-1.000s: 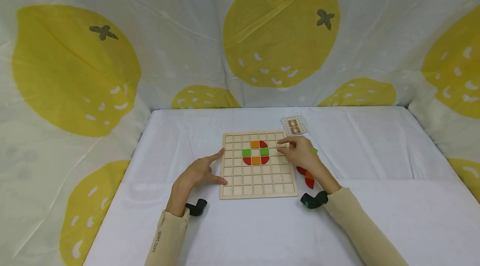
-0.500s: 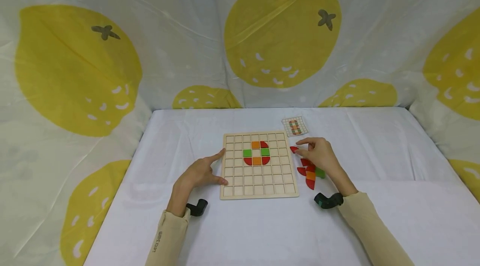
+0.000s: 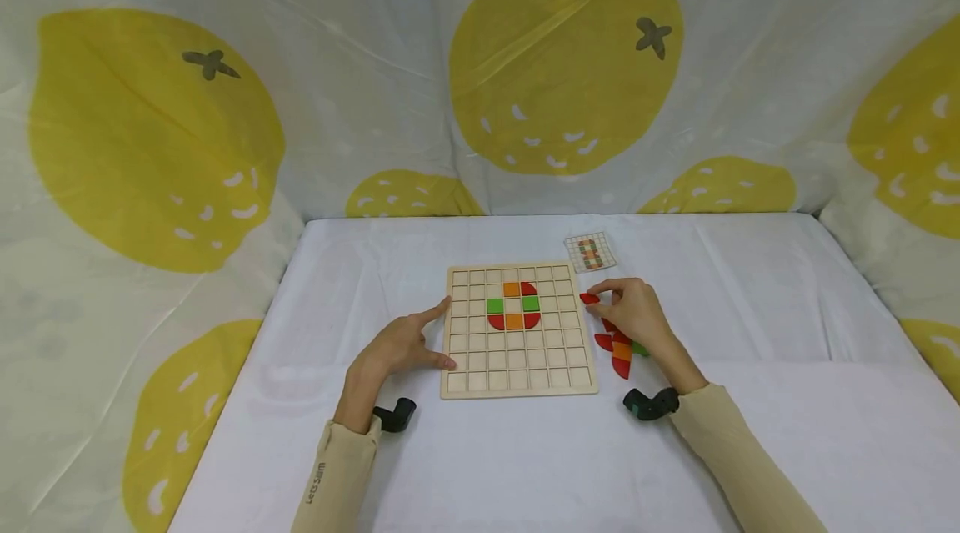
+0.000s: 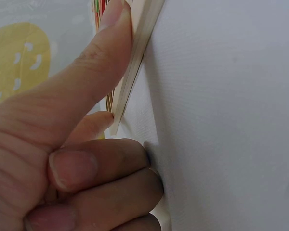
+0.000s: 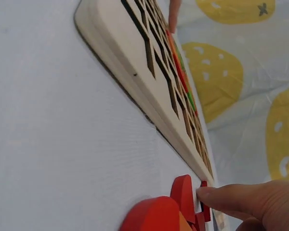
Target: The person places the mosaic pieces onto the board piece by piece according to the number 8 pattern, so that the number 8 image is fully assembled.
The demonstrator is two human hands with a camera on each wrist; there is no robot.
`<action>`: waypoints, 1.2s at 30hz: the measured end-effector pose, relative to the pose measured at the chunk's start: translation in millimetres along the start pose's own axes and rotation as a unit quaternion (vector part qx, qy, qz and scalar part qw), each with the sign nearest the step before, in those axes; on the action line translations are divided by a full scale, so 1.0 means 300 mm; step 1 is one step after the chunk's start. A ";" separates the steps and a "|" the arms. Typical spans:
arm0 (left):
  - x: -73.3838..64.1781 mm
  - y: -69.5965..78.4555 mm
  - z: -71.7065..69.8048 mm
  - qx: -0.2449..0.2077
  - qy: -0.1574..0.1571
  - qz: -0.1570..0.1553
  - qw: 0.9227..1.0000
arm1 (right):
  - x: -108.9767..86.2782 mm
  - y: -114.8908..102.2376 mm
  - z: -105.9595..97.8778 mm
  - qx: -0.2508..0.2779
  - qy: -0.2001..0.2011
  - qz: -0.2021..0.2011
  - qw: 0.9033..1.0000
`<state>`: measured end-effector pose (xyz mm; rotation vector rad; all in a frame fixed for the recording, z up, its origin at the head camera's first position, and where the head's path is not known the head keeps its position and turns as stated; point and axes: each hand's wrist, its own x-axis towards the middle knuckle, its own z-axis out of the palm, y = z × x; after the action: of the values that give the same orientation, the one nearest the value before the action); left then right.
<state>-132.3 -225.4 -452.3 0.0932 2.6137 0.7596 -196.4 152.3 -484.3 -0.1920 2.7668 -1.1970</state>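
Observation:
A wooden grid board (image 3: 487, 362) lies flat on the table. My left hand (image 3: 393, 343) touches its left edge with thumb and index finger spread apart; the other fingers are curled under in the left wrist view. Set in the grid is a ring of red, orange and green tiles (image 3: 531, 304) around a bare square. Just off the board's right side, my right hand (image 3: 636, 312) pinches a red rounded tile (image 3: 587, 299) at the fingertips. In the right wrist view one digit presses against that red tile (image 5: 205, 212).
Below the right hand lies a small pile of tiles, with a red tile (image 3: 621, 369), an orange tile (image 3: 622, 351) and a green tile (image 3: 639, 349). A patterned card (image 3: 590, 252) lies behind the board's far right corner. A lemon-print cloth (image 3: 562, 66) rises behind the white table.
My right hand has moved right, from over the board's right side to the loose tiles, and its fingers have closed on a red tile. The left hand stays at the board's edge.

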 end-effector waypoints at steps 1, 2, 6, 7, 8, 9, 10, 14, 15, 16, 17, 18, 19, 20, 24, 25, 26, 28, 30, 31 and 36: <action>0.000 -0.001 0.000 -0.001 -0.001 0.001 1.000 | 0.001 0.001 -0.003 0.003 -0.004 0.001 1.000; 0.001 -0.001 0.000 -0.004 -0.001 0.001 1.000 | 0.001 0.002 -0.006 0.004 -0.008 0.005 1.000; 0.003 -0.002 -0.001 -0.011 -0.001 0.002 1.000 | 0.004 0.011 -0.018 0.008 -0.018 0.007 1.000; 0.002 -0.003 -0.001 -0.009 0.001 0.002 1.000 | 0.005 0.013 -0.019 0.006 -0.019 0.008 1.000; 0.002 -0.003 -0.001 -0.009 0.001 0.002 1.000 | 0.006 0.016 -0.019 0.004 -0.019 0.008 1.000; 0.002 -0.003 -0.001 -0.008 0.003 0.002 1.000 | 0.006 0.017 -0.020 0.003 -0.020 0.006 1.000; 0.003 -0.003 0.000 -0.008 0.003 0.000 1.000 | 0.006 0.018 -0.020 0.002 -0.018 0.009 1.000; 0.005 -0.004 0.000 -0.005 0.002 -0.003 1.000 | 0.007 0.021 -0.018 -0.002 -0.008 0.018 1.000; 0.005 -0.004 0.000 -0.004 0.003 -0.004 1.000 | 0.007 0.020 -0.018 -0.002 -0.007 0.019 1.000; 0.005 -0.004 0.000 -0.004 0.002 -0.004 1.000 | 0.007 0.020 -0.019 -0.002 -0.005 0.023 1.000; 0.005 -0.004 0.000 -0.003 0.002 -0.004 1.000 | 0.007 0.019 -0.019 -0.002 -0.005 0.022 1.000; 0.005 -0.004 0.000 -0.003 0.002 -0.004 1.000 | 0.006 0.018 -0.020 -0.001 -0.004 0.023 1.000; 0.004 -0.004 0.000 -0.003 0.002 -0.004 1.000 | 0.006 0.017 -0.021 -0.002 -0.004 0.021 1.000; 0.004 -0.004 0.000 -0.003 0.002 -0.004 1.000 | 0.006 0.017 -0.022 0.000 -0.002 0.019 1.000; 0.003 -0.004 -0.002 -0.001 0.003 -0.004 1.000 | 0.007 0.011 -0.021 0.008 0.011 0.005 1.000; 0.003 -0.004 -0.002 -0.001 0.003 -0.004 1.000 | 0.008 0.008 -0.019 0.014 0.013 0.000 1.000; 0.002 -0.004 -0.002 0.000 0.003 -0.004 1.000 | 0.010 0.002 -0.016 0.021 0.015 -0.002 1.000; 0.002 -0.004 -0.003 0.000 0.003 -0.004 1.000 | 0.015 -0.010 -0.007 0.032 0.015 -0.011 0.999; 0.002 -0.004 -0.003 0.001 0.002 -0.003 1.000 | 0.023 -0.027 0.007 0.039 0.013 -0.019 0.999; 0.002 -0.004 -0.003 0.001 0.001 -0.003 1.000 | 0.028 -0.039 0.015 0.043 0.010 -0.023 0.999; 0.002 -0.004 -0.001 0.000 0.002 -0.003 1.000 | 0.054 -0.109 0.069 0.050 -0.007 -0.053 0.997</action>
<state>-133.1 -226.5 -452.9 0.0840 2.6171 0.7599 -206.7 112.6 -475.3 -0.3396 2.7071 -1.3490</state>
